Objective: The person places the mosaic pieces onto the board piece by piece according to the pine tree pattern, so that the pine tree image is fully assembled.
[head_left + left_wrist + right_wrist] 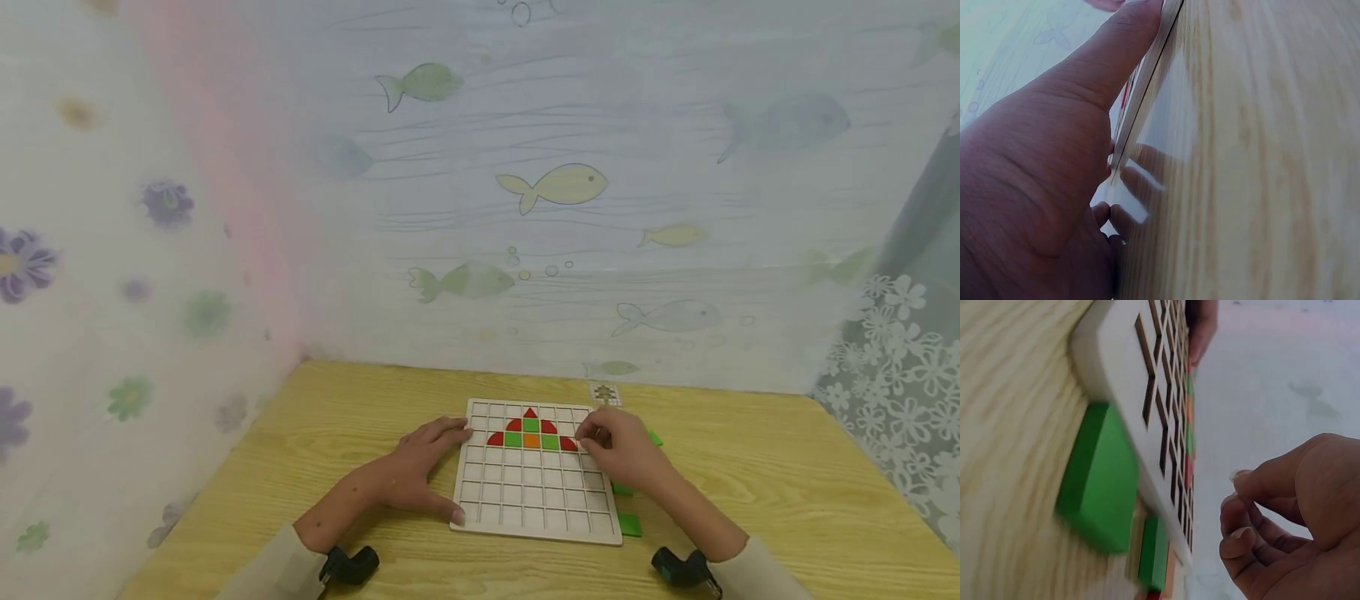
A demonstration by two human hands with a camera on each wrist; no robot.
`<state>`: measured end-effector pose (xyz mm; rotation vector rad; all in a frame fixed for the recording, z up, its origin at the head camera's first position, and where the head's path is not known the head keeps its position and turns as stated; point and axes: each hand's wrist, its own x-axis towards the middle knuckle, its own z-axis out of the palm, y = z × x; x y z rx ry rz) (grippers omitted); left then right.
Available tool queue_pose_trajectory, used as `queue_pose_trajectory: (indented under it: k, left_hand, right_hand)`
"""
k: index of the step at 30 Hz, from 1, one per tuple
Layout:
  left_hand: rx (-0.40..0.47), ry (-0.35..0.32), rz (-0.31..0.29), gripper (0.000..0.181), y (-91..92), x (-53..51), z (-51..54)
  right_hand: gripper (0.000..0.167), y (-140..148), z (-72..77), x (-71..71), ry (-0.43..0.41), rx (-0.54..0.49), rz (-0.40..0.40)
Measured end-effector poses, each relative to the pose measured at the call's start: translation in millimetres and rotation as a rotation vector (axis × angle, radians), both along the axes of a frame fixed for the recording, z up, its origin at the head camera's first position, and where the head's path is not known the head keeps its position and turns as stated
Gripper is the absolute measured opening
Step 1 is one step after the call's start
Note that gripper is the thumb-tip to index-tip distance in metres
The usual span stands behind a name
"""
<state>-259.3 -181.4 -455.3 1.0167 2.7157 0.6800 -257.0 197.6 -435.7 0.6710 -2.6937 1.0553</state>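
A pale wooden grid board (536, 492) lies on the table. Set in its upper squares are a red triangle (530, 412), rounded red pieces (496, 439), green squares (513, 439) and an orange square (531, 440), forming a stepped peak. My left hand (420, 467) rests along the board's left edge, fingers stretched and thumb on the near left corner. Over the right side hovers my right hand (618, 446), its fingertips close to the rightmost red piece (568, 444). In the right wrist view its fingers curl with thumb and forefinger nearly together, and no piece shows between them.
Green blocks (630, 524) lie on the table against the board's right side, partly hidden by the right arm. A small patterned card (604, 393) lies behind the board. A fish-printed wall covering (480, 325) borders the wooden table (360, 392) at the back.
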Motion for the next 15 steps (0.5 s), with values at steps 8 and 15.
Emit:
queue_pose_trajectory:
  k: [8, 15]
  left_hand:
    - [0.007, -0.003, -0.007, 0.118, -0.2, -3.1, -3.3]
    - [0.007, 0.001, -0.002, 0.117, -0.7, -4.8, -6.3]
  right_hand:
    - [0.012, 29, -2.4, 13.4, -0.057, 0.05, -0.062]
    - [0.011, 51, -2.0, 24.8, -0.083, 0.089, -0.102]
